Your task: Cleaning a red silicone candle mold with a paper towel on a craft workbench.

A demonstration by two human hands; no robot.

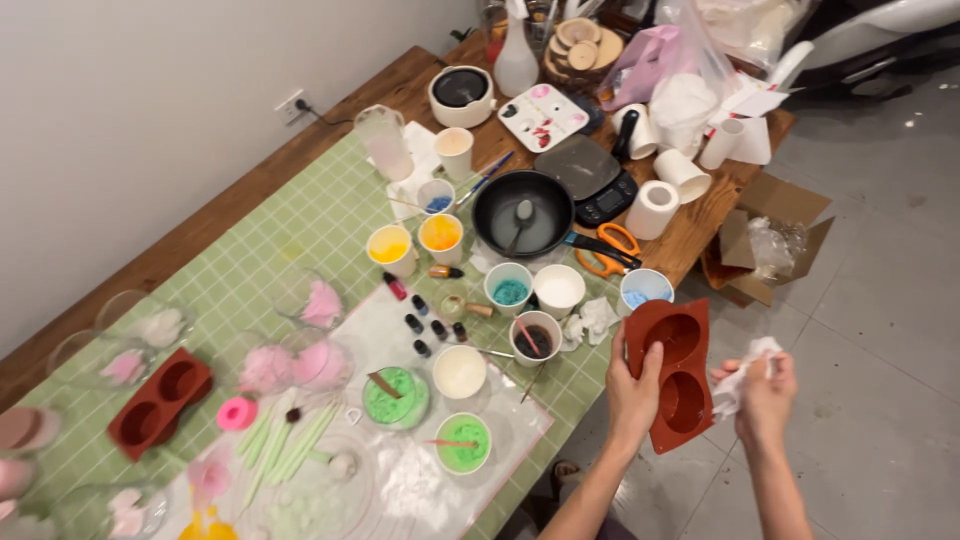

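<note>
My left hand (pixel 632 392) grips a dark red silicone mould (pixel 678 345) with two round cavities, held upright off the table's near edge. My right hand (pixel 768 393) is closed around a crumpled white tissue (pixel 742 375), right beside the mould's lower cavity. Both hands hover above the grey floor, just off the table with the green checked mat (pixel 300 225).
The table carries several paper cups of coloured wax, a black pan (pixel 522 215) with a spoon, a digital scale (pixel 592 178), orange scissors (pixel 605 250), paper rolls, a second red mould (pixel 160 402) and glass bowls. A cardboard box (pixel 765 235) stands on the floor at right.
</note>
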